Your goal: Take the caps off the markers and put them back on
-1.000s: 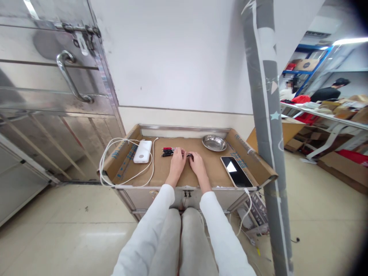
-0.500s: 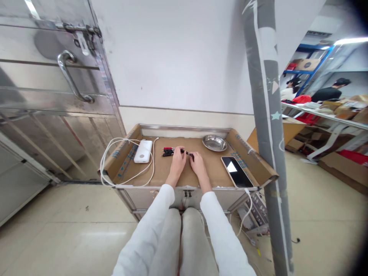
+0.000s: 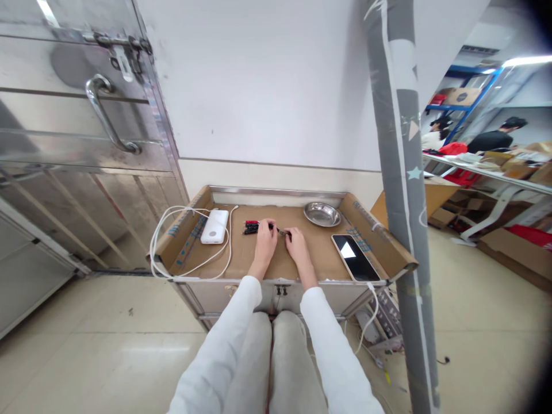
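Observation:
My left hand (image 3: 265,237) is closed in a pinch on a dark, slim pen, most of it hidden by the fingers. Its thin end (image 3: 281,232) points toward my right hand (image 3: 295,244), which pinches a small dark piece at that end. Whether the two parts are joined cannot be made out. Several black pens (image 3: 250,230) and a red pen (image 3: 250,222) lie together just left of my left hand, partly covered by it.
Cardboard (image 3: 241,261) lines the cabinet top, with raised sides. A white power bank (image 3: 214,226) and looped cable (image 3: 230,244) lie left. A round metal dish (image 3: 322,214) stands back right, above a phone (image 3: 356,257). A wrapped grey pole (image 3: 399,172) rises at right; people are beyond.
Both hands stay in nearly the same place. The fingers shift slightly, and the small gap between the hands looks a little wider.

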A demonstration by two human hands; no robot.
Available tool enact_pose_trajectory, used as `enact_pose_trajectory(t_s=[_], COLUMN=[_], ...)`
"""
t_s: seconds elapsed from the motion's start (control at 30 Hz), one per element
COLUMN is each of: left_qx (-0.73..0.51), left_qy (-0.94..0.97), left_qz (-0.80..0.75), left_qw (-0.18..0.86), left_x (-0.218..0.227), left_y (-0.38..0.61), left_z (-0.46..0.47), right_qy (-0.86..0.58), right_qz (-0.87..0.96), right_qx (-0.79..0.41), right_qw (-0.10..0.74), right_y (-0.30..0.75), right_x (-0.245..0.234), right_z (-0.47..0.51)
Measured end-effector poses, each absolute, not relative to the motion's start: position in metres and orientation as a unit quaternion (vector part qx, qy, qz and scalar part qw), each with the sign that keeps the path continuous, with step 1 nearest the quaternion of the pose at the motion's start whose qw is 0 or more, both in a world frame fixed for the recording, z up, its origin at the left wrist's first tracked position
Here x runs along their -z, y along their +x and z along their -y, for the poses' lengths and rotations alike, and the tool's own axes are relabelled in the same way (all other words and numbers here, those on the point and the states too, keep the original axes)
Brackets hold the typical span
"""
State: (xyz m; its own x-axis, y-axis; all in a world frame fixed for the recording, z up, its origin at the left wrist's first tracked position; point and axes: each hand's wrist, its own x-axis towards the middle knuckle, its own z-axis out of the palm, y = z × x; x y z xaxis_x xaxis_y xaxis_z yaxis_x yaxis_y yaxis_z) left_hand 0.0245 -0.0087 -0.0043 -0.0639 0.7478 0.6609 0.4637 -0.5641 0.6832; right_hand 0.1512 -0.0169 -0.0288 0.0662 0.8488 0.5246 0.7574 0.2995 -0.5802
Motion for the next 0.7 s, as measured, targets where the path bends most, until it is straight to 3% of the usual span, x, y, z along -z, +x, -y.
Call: enact_pose_trajectory(t_s=[0.47,0.7], left_qx=[-0.557,-0.425], left_qy=[0.689,0.762], left_qz=[-0.452,-0.485], left_qw=[0.105,0.048], left_x=[0.005,0.02], left_y=[0.024,0.027], left_z=[0.009,0.002], right_qy=[-0.581,-0.585], right_qz=[0.686,0.691], right_qx=[-0.059,-0.052], right_qw=[0.434,0.422], right_y=[0.152,0.154], right_x=[0.03,0.031], right_z=[0.016,0.014])
